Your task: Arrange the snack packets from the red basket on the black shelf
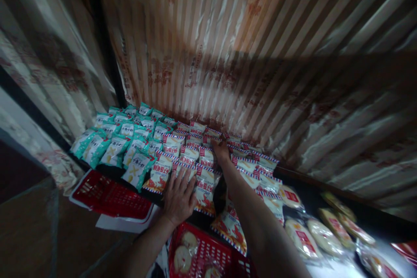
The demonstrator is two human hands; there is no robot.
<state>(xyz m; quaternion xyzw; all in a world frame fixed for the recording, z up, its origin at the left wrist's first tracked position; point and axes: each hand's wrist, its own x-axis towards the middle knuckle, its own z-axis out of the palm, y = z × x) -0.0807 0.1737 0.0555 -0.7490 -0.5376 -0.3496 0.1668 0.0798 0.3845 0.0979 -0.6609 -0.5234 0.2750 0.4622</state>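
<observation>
Rows of white snack bags (162,172) with red print and striped blue-and-red edges stand on a dark shelf. My left hand (180,195) lies over the front of one such bag, its fingers spread and stretched out. Further back, my right hand (221,152) reaches in between the rows, with its fingers curled down at a snack bag (208,140); the fingertips are partly hidden. Beside my right forearm, another snack bag (232,230) leans at the front edge.
Teal snack bags (112,150) fill the shelf's left end. Packaged flat pastries (302,239) lie at the right. Below the front edge are a red basket (110,195) and another red basket (224,247) holding wrapped round pastries. A corrugated, printed sheet wall (202,52) rises behind.
</observation>
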